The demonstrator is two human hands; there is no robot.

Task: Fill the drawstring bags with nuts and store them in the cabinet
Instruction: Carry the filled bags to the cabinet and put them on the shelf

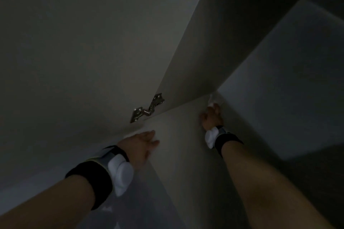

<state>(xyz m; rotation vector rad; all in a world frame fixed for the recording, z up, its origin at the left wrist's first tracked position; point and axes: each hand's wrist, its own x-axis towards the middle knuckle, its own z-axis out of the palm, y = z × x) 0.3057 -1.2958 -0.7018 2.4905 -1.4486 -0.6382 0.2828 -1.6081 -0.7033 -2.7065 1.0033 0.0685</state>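
The view is dim and looks into a pale open cabinet (186,80). My right hand (212,117) reaches deep along the cabinet floor to its back corner. Its fingers curl round a small white drawstring bag (213,99), of which only a pale scrap shows beyond the fingertips. My left hand (143,145) lies near the cabinet's front edge, fingers straight and spread, touching the floor panel and holding nothing. No nuts are visible.
The open cabinet door (74,52) fills the left side, joined by a metal hinge (147,110). A side wall (288,80) stands close on the right of my right arm. Both wrists wear black bands with white sensor pods.
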